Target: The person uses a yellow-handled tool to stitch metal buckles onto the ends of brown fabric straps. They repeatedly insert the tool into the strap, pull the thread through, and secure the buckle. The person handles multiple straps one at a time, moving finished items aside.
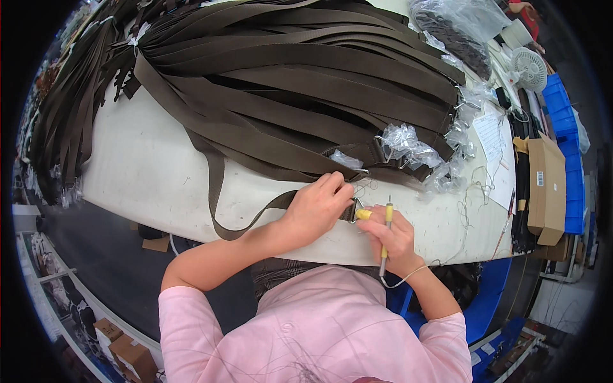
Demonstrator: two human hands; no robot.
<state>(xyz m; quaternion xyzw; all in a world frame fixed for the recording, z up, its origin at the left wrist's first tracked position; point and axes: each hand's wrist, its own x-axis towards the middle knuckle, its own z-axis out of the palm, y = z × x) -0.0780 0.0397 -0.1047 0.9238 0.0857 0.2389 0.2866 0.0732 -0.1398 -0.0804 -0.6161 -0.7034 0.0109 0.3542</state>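
My left hand (319, 207), its fingers closed, grips a dark brown webbing strap (276, 203) close to its end at the table's front. A triangular metal ring (355, 211) sits at that end, between my two hands. My right hand (394, 239) is closed around a slim grey and yellow pen-shaped tool (388, 214). The tool's thin tip points away from me, and a white cord trails from its rear end. A yellow cover (364, 214) on a right fingertip is next to the ring. Loose thread lies just beyond my hands.
A large bundle of brown straps (287, 83), tied at the left, spreads across the white table (140, 159). Clear plastic wrapping (408, 143) covers metal fittings. Farther right are papers (495, 143), a small white fan (529, 69), a cardboard box (546, 188) and blue bins (565, 127).
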